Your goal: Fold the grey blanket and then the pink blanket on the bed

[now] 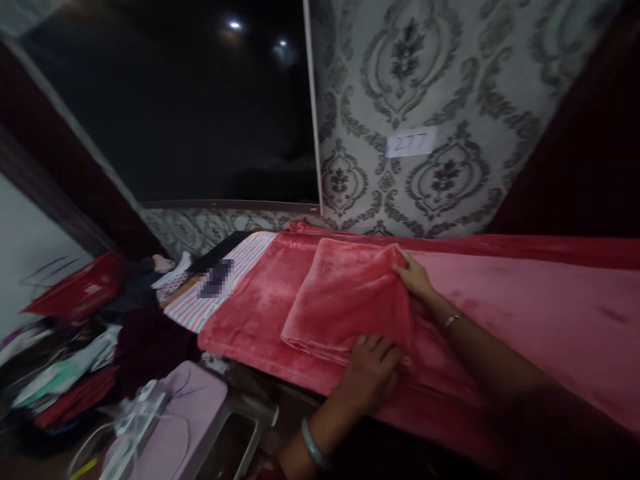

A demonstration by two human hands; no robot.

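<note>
A red plush blanket (345, 293) lies folded into a thick pad on a spread red blanket (260, 293). My right hand (416, 277), reaching in from the right, grips the folded blanket's far right corner with thumb and fingers. At the near right edge, my left hand (373, 370) has its fingers bent onto the same folded blanket, a bangle on its wrist. Part of the left fingers' grip is hidden in the fabric. To the right, a smooth pink stretch of cloth (525, 300) extends under and past my right arm.
A striped cloth (250, 250) with a dark blurred item on it lies left. A pink stool (195, 400) bears a white power strip and cables. Piled clothes (65, 380) and a red bag (80, 293) are farther left. Behind are a large dark screen (190, 107) and patterned wall (400, 87).
</note>
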